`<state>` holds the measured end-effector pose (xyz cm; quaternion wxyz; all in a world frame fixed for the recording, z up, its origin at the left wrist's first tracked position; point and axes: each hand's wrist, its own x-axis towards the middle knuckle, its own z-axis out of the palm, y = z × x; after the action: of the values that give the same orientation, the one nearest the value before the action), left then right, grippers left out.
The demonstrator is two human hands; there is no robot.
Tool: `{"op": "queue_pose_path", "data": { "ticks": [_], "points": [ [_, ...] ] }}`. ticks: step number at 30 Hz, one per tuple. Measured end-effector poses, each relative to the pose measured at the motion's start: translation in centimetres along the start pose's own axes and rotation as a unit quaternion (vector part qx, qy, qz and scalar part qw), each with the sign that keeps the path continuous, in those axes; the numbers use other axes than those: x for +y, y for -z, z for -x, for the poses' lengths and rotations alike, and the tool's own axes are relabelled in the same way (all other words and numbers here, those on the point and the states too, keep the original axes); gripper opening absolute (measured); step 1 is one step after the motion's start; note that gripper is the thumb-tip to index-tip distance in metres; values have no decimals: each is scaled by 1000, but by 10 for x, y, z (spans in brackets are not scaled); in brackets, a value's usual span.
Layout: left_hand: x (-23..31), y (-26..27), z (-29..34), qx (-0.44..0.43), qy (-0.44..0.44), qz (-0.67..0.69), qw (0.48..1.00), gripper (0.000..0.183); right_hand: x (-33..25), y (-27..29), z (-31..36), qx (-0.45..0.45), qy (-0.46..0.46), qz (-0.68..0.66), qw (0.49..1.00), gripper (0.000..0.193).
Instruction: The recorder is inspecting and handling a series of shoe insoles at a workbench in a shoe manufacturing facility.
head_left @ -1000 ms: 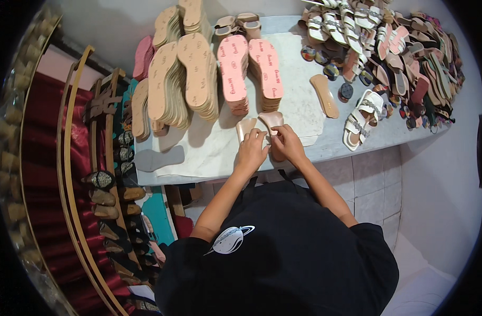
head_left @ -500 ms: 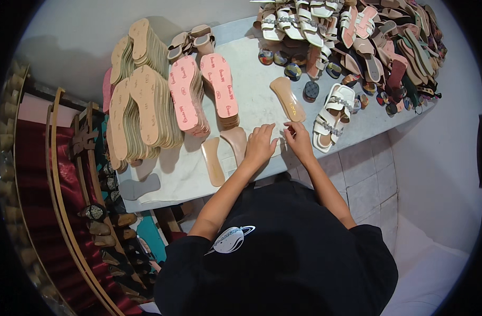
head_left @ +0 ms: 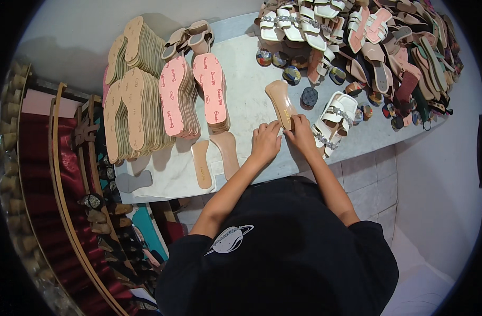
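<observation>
A glossy tan insole [head_left: 281, 101] with gold lettering lies on the table in front of me. My right hand [head_left: 302, 135] has its fingers and thumb about the near end of this insole. Just left of that end, my left hand [head_left: 266, 142] rests with its fingers loosely bent and somewhat apart, holding nothing that I can see. Two more insoles lie left of my left forearm: a tan one [head_left: 201, 164] with lettering and a plain pinkish-beige one [head_left: 225, 154]. On the right, beside my right hand, stands a pair of white sandals [head_left: 336, 119] with decorated straps.
Stacks of beige sole boards [head_left: 139, 108] and pink printed ones [head_left: 173, 100] stand on the left, with beige sandals [head_left: 200, 38] behind. A grey sole piece [head_left: 134, 181] lies near the front left corner. Heel pieces [head_left: 291, 75] and a large sandal heap [head_left: 380, 52] fill the far right.
My right hand has reached forward and closed on the near end of the lettered insole. My left hand has come up beside it. The whole view has shifted slightly.
</observation>
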<state>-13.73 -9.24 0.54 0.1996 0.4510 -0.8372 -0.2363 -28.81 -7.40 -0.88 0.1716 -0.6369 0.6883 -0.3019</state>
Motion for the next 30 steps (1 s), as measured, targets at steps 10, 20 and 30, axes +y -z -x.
{"op": "queue_pose_path", "data": {
  "ticks": [10,20,30],
  "points": [
    [7,-5,-8,-12,22,-5,1000,41,16,10,-15,-73,-4,-69,995,29],
    [13,-12,-20,35,24,93,995,54,15,17,-21,-24,-34,-72,996,15],
    [6,-13,-31,66,17,102,992,36,14,29,-22,-46,-47,-121,990,19]
  ]
}}
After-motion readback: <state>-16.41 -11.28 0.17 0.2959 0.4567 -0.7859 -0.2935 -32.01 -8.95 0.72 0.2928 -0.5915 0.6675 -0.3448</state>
